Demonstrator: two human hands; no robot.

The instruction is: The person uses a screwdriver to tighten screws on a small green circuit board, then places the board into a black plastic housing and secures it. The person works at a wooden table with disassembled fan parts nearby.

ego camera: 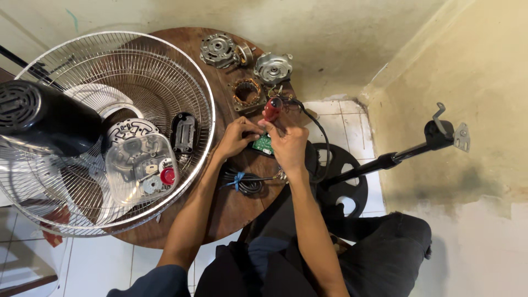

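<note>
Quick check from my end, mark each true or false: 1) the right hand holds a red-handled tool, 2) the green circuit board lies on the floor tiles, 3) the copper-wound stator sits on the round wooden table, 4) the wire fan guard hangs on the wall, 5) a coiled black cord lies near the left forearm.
1) True: the right hand grips the red-handled tool.
2) False: the green circuit board is on the round wooden table, between both hands; the left hand touches it.
3) True: the copper-wound stator rests on the table above the hands.
4) False: the wire fan guard lies flat over the table's left side.
5) True: the coiled black cord lies there.
</note>
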